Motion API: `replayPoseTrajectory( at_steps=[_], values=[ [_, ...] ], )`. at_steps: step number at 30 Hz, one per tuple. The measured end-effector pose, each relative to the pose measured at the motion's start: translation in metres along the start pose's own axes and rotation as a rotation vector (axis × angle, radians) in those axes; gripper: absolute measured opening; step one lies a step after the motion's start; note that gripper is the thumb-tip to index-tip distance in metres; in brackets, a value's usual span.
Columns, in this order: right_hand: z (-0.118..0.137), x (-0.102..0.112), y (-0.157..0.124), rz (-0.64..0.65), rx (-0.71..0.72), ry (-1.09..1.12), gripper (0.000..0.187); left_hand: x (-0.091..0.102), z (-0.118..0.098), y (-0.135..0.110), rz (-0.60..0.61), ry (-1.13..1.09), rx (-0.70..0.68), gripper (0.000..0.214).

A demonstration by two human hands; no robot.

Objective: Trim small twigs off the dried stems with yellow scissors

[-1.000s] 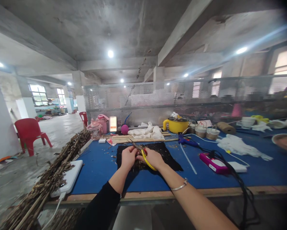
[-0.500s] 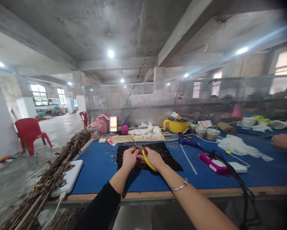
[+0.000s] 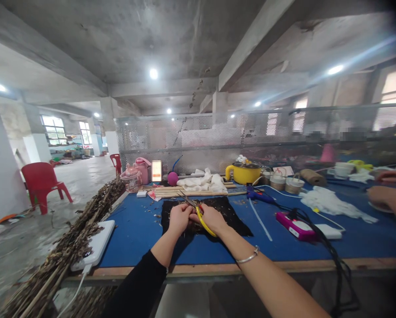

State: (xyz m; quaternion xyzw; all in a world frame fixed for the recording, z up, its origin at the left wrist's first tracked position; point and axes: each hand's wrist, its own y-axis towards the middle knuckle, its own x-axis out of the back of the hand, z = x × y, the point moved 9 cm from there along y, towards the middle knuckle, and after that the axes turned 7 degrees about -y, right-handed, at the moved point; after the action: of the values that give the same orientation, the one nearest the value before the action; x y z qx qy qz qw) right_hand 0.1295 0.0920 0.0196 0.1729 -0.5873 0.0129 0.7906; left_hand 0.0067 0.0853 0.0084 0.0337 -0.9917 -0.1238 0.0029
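Observation:
My right hand [image 3: 212,218] is closed round a pair of scissors [image 3: 204,224] with yellow handles, whose blades point up and left past my fingers. Right beside it, my left hand [image 3: 179,217] is pinched, its fingertips almost touching the right fingers; whatever they hold is too small to make out. Both hands are over a black cloth [image 3: 237,221] spread on the blue tabletop. Brown dry plant scraps [image 3: 193,227] are scattered on the cloth beneath and between the hands.
Left lies a long bundle of dried stalks [image 3: 75,234] beside a white power bank [image 3: 100,243]. Behind are thin sticks [image 3: 171,193], white gloves [image 3: 206,182] and a yellow pot [image 3: 247,173]. Right are a blue glue gun [image 3: 260,195], a magenta power strip [image 3: 295,226] and another person's hand [image 3: 383,196].
My hands and the scissors stay almost in the same place. At the far right, the other person's hand has moved slightly left, and a second hand shows behind it.

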Motion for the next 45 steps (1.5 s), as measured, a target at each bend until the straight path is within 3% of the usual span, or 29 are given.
replayPoseTrajectory(
  at_steps=[11,17,25,45],
  values=[
    [-0.001,-0.001,0.001,-0.008,-0.003,-0.058,0.054,0.013,0.006,0.003,-0.090,0.017,0.024,0.026],
    [-0.001,-0.003,0.001,-0.022,0.021,-0.052,0.059,0.014,0.004,0.007,-0.085,0.097,-0.072,0.023],
    [0.000,-0.001,0.000,-0.009,-0.010,-0.023,0.057,0.003,-0.005,0.000,-0.026,0.012,-0.036,0.026],
    [0.000,-0.002,0.000,0.002,-0.003,-0.023,0.056,0.010,-0.006,-0.001,-0.052,0.104,-0.071,0.027]
  ],
)
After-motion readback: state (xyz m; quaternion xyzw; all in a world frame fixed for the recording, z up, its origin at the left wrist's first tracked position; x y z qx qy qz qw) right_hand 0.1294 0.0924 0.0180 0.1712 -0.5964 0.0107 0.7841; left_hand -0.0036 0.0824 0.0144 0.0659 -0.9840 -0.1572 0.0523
